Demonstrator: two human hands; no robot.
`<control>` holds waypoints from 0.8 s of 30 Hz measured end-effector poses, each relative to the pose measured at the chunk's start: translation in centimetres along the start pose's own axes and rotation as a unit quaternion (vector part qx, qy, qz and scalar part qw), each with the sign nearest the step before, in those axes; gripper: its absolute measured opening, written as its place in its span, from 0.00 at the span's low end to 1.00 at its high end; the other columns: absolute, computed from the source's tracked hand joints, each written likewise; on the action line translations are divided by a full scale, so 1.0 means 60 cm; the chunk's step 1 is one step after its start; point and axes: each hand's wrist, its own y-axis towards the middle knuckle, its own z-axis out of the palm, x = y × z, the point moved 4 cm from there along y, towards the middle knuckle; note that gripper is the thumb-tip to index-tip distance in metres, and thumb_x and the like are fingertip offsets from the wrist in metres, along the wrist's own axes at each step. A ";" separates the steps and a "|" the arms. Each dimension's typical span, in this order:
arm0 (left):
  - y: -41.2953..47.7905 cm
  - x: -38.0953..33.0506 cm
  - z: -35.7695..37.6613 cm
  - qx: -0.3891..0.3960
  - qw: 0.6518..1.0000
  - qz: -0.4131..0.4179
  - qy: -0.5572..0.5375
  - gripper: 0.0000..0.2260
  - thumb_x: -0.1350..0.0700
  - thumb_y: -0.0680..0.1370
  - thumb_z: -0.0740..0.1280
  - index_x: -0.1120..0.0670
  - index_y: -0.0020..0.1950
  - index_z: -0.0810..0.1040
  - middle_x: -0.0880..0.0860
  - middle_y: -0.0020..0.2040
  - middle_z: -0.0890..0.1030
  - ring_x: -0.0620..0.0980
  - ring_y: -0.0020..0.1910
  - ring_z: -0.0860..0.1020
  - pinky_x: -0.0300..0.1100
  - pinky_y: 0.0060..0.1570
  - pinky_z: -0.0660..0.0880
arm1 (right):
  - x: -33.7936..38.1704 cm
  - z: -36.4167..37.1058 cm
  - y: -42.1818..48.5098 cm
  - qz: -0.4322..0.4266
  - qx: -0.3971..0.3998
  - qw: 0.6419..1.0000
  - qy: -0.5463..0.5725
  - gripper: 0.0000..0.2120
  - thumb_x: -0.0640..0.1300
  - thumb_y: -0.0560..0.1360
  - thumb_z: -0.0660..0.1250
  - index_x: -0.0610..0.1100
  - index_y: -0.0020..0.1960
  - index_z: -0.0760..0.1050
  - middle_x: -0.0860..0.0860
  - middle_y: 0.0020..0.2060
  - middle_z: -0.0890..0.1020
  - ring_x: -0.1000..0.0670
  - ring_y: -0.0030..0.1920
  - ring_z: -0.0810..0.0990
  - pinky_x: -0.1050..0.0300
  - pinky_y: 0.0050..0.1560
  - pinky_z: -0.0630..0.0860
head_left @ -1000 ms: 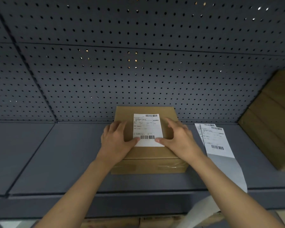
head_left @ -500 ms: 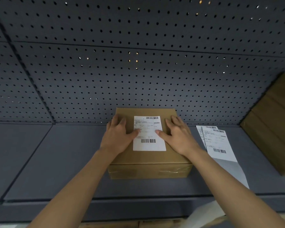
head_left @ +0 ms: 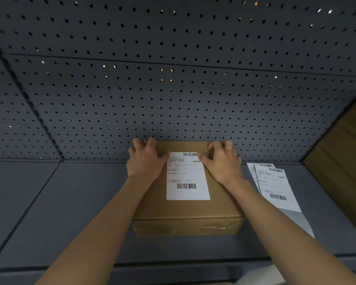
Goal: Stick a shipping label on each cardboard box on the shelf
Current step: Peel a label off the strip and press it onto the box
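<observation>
- Head view is showing you the shelf (head_left: 70,212), with the cardboard box (head_left: 185,210) sitting mid-shelf at the back.
- Spare labels (head_left: 275,186) are lying just right of it.
- Shipping label (head_left: 187,182) is lying flat on the box top.
- Your left hand (head_left: 146,161) and right hand (head_left: 222,163) are gripping the box's far edge with curled fingers, thumbs touching the label's upper corners.

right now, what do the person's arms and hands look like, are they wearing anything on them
Both are bare: the left hand and right hand wear no gloves, and no ring, watch or band shows on either hand or wrist. The left forearm and right forearm run uncovered to the bottom edge of the view, so no sleeve is visible.
</observation>
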 end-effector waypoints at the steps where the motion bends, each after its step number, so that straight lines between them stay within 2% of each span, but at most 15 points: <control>1: 0.003 -0.002 0.001 -0.004 1.000 -0.004 0.003 0.22 0.37 0.76 0.66 0.50 0.61 0.70 0.56 0.64 0.65 0.60 0.63 0.68 0.56 0.52 0.74 | 0.002 0.000 0.004 0.005 -0.004 1.000 0.001 0.21 0.65 0.76 0.63 0.50 0.58 0.71 0.48 0.58 0.67 0.41 0.61 0.70 0.43 0.65 0.63; 5: 0.010 -0.002 0.005 -0.012 1.000 -0.010 0.005 0.20 0.37 0.76 0.65 0.50 0.58 0.70 0.56 0.62 0.65 0.61 0.61 0.69 0.56 0.51 0.74 | 0.000 0.004 0.015 0.019 -0.019 0.999 0.021 0.17 0.64 0.76 0.62 0.50 0.52 0.70 0.49 0.53 0.65 0.41 0.58 0.72 0.44 0.63 0.66; 12: 0.008 0.002 0.008 -0.025 1.000 0.006 0.003 0.18 0.38 0.77 0.64 0.50 0.58 0.70 0.56 0.62 0.66 0.60 0.60 0.69 0.56 0.50 0.74 | -0.006 0.010 0.017 0.013 -0.024 0.999 0.041 0.16 0.63 0.77 0.62 0.50 0.51 0.69 0.50 0.53 0.65 0.42 0.56 0.72 0.44 0.62 0.69; 16: 0.007 0.005 0.002 -0.019 0.999 0.017 -0.028 0.15 0.42 0.78 0.66 0.51 0.57 0.72 0.57 0.63 0.66 0.61 0.61 0.69 0.56 0.53 0.74 | -0.006 0.009 0.014 0.011 -0.030 0.998 0.046 0.16 0.62 0.77 0.62 0.50 0.51 0.69 0.49 0.52 0.65 0.42 0.56 0.72 0.43 0.63 0.70; 18: 0.000 0.012 -0.001 -0.015 0.999 0.019 -0.047 0.15 0.45 0.78 0.67 0.52 0.60 0.73 0.57 0.64 0.66 0.62 0.62 0.70 0.56 0.55 0.74 | -0.006 0.009 0.013 0.009 -0.031 0.999 0.044 0.16 0.62 0.77 0.62 0.50 0.52 0.70 0.50 0.52 0.64 0.41 0.57 0.72 0.43 0.63 0.70; 20: -0.013 0.024 -0.001 -0.004 0.998 0.012 -0.068 0.19 0.46 0.78 0.67 0.53 0.65 0.71 0.59 0.66 0.65 0.63 0.64 0.70 0.58 0.59 0.74 | -0.005 0.007 0.013 0.006 -0.035 0.998 0.043 0.16 0.62 0.77 0.62 0.49 0.53 0.70 0.49 0.52 0.63 0.41 0.57 0.72 0.43 0.63 0.70; 22: -0.034 0.039 0.002 0.023 0.993 -0.022 -0.117 0.25 0.45 0.78 0.67 0.54 0.71 0.66 0.60 0.69 0.64 0.63 0.65 0.70 0.59 0.63 0.72 | -0.006 0.007 0.013 0.004 -0.037 0.998 0.045 0.17 0.62 0.77 0.62 0.49 0.54 0.71 0.49 0.53 0.64 0.41 0.58 0.72 0.43 0.63 0.71; 24: -0.057 0.053 0.006 0.059 0.980 -0.067 -0.177 0.29 0.44 0.78 0.67 0.54 0.74 0.63 0.59 0.70 0.66 0.61 0.67 0.69 0.55 0.64 0.70 | -0.006 0.007 0.014 0.001 -0.043 0.998 0.047 0.17 0.62 0.77 0.63 0.49 0.54 0.72 0.49 0.53 0.64 0.41 0.58 0.73 0.43 0.63 0.71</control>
